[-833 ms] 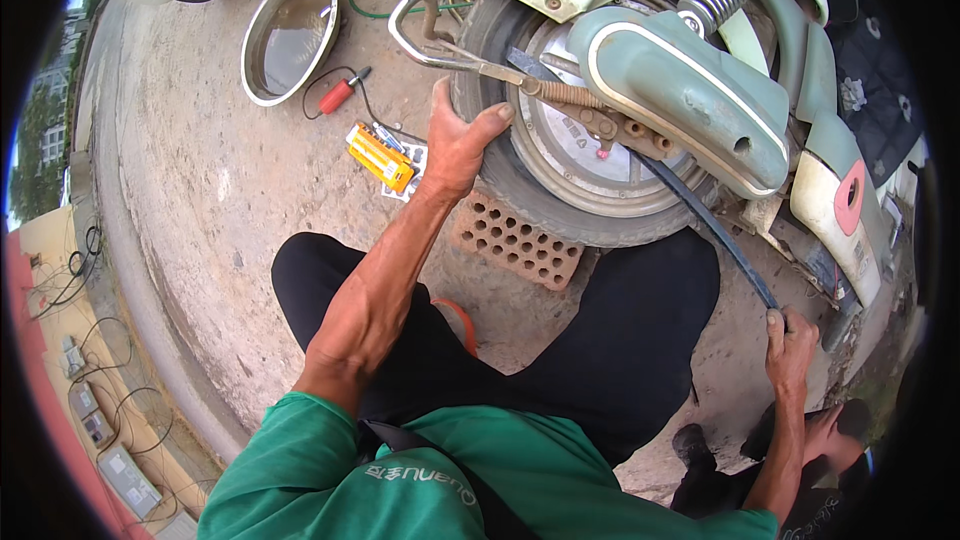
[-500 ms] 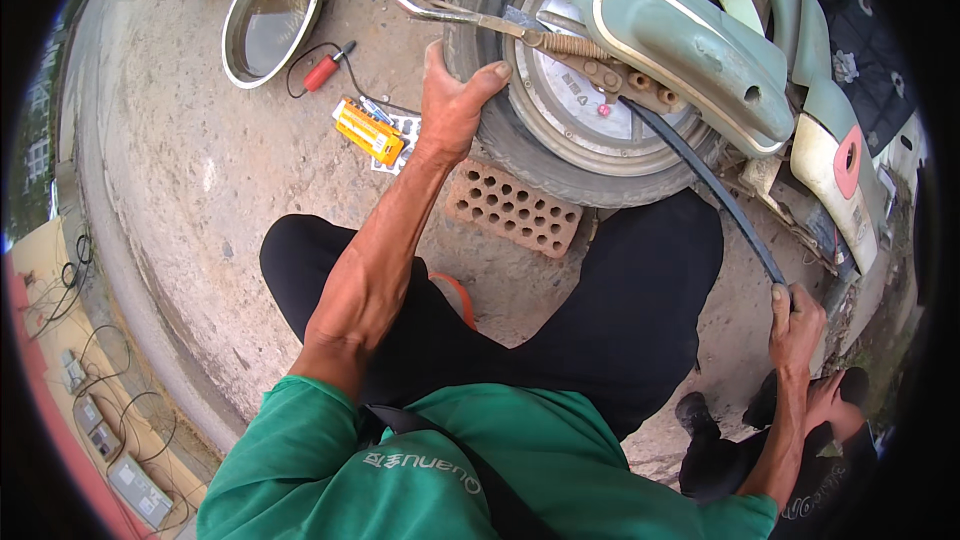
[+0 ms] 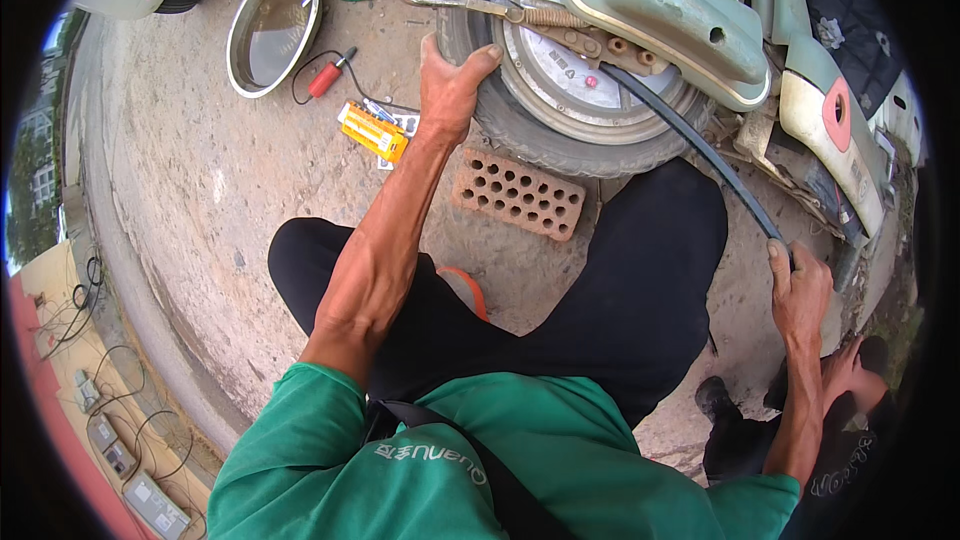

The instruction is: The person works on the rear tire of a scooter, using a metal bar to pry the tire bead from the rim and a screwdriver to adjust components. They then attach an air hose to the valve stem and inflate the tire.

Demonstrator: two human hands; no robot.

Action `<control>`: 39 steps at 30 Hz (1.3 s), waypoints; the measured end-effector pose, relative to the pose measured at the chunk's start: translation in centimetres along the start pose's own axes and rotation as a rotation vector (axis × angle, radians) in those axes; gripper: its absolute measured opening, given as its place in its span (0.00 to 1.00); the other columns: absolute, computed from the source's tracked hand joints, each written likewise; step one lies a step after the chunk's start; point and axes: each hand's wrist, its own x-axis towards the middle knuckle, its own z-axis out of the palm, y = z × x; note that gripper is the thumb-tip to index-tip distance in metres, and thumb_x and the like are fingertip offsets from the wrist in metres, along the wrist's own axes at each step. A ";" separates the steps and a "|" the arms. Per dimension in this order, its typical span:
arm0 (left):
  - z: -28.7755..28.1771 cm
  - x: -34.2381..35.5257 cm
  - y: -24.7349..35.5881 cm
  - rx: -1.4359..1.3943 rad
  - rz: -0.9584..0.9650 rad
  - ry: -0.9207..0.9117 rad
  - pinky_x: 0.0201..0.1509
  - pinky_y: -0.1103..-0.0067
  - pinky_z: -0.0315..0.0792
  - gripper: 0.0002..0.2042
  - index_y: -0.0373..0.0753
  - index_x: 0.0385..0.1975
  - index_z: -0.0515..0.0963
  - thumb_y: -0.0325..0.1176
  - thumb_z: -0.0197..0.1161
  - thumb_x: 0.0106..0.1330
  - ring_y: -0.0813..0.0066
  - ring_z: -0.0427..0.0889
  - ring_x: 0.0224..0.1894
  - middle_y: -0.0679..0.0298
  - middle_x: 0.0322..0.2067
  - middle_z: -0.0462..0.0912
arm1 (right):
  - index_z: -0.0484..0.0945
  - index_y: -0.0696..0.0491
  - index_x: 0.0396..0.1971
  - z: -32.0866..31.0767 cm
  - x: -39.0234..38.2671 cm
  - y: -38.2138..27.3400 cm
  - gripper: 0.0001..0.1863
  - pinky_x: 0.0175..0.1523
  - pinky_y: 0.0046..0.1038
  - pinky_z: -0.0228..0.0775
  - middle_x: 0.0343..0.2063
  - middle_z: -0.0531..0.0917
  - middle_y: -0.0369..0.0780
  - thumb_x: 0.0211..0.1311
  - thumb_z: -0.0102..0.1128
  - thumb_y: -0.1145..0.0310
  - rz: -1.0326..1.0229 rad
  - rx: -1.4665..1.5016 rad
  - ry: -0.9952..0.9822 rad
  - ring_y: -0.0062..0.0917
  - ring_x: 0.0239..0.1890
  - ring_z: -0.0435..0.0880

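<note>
Since the earlier frame, my view has tilted down and my left hand (image 3: 448, 90) has slid a little further up the scooter's rear tyre (image 3: 520, 135). Nearest me, my right hand (image 3: 800, 290) is closed around the end of a long black lever bar (image 3: 700, 145), which runs up and away to the grey wheel hub (image 3: 580, 80). Beyond my knees, a perforated red brick (image 3: 518, 195) lies on the concrete just below the tyre. My left hand is spread open, palm and fingers pressed against the tyre's tread. Farther out, a yellow packet (image 3: 372, 130), a red-handled tool (image 3: 325, 78) and a round metal basin (image 3: 272, 28) lie on the ground.
</note>
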 end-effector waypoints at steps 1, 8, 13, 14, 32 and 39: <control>0.2 -0.1 0.3 0.010 -0.004 0.003 0.56 0.70 0.83 0.37 0.27 0.62 0.66 0.38 0.81 0.60 0.66 0.85 0.51 0.50 0.53 0.83 | 0.75 0.63 0.25 -0.7 0.1 -0.1 0.33 0.32 0.51 0.63 0.20 0.72 0.57 0.77 0.65 0.44 -0.007 -0.006 -0.026 0.58 0.25 0.69; 0.3 0.3 -0.5 -0.153 -0.085 -0.012 0.59 0.68 0.83 0.40 0.26 0.67 0.65 0.37 0.81 0.59 0.63 0.85 0.54 0.48 0.56 0.82 | 0.71 0.64 0.22 -4.6 -1.1 -3.1 0.35 0.31 0.49 0.61 0.18 0.69 0.57 0.79 0.63 0.45 0.060 0.049 -0.158 0.56 0.23 0.65; -0.4 0.5 -1.1 -0.253 -0.110 -0.099 0.58 0.68 0.84 0.41 0.26 0.68 0.65 0.36 0.81 0.59 0.63 0.86 0.53 0.48 0.57 0.81 | 0.73 0.64 0.29 -8.3 -2.1 -7.0 0.29 0.33 0.50 0.64 0.18 0.71 0.57 0.85 0.55 0.52 0.057 0.093 -0.360 0.55 0.22 0.68; -0.4 0.9 -1.4 -0.262 -0.107 -0.107 0.58 0.68 0.84 0.41 0.26 0.68 0.65 0.36 0.81 0.59 0.63 0.86 0.53 0.48 0.57 0.82 | 0.73 0.64 0.29 -8.5 -2.5 -7.2 0.29 0.33 0.50 0.65 0.19 0.71 0.58 0.85 0.55 0.52 0.069 0.103 -0.359 0.56 0.23 0.69; -0.6 0.3 0.0 -0.228 -0.049 -0.137 0.61 0.68 0.82 0.42 0.24 0.67 0.67 0.38 0.82 0.57 0.60 0.86 0.54 0.46 0.56 0.83 | 0.75 0.61 0.29 -11.7 -6.3 -13.1 0.26 0.32 0.55 0.70 0.18 0.79 0.58 0.85 0.55 0.54 -0.001 -0.148 -0.350 0.63 0.25 0.82; -0.5 0.6 -0.8 -0.200 -0.055 -0.082 0.60 0.69 0.83 0.40 0.25 0.66 0.68 0.37 0.81 0.58 0.63 0.86 0.54 0.49 0.56 0.83 | 0.73 0.64 0.32 -17.9 -6.4 -19.8 0.22 0.37 0.53 0.68 0.21 0.76 0.61 0.83 0.56 0.59 -0.037 -0.159 -0.569 0.64 0.28 0.78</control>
